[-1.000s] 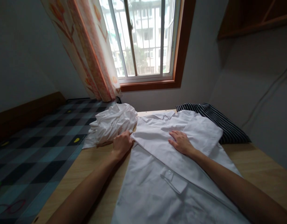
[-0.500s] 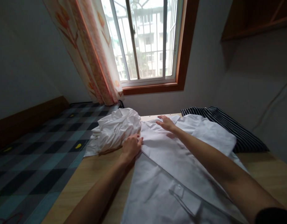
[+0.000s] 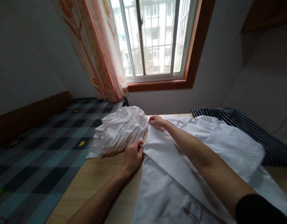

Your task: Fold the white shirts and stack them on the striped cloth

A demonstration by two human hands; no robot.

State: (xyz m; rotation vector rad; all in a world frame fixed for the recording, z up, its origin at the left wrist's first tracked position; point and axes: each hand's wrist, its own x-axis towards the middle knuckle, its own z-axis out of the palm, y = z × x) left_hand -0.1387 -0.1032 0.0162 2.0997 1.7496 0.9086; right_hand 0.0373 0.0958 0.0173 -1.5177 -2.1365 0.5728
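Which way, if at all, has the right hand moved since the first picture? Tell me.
Yes: against the window, the right hand has moved left and closer to it.

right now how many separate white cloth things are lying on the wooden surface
2 that I can tell apart: the crumpled white cloth on the left and the white shirt right of it. The heap may hide more.

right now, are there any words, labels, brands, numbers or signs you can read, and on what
No text can be read.
Window frame: small dark marks on its right side, too small to read.
Checked cover: yellow patches, no legible lettering.
White shirt: no readable label.
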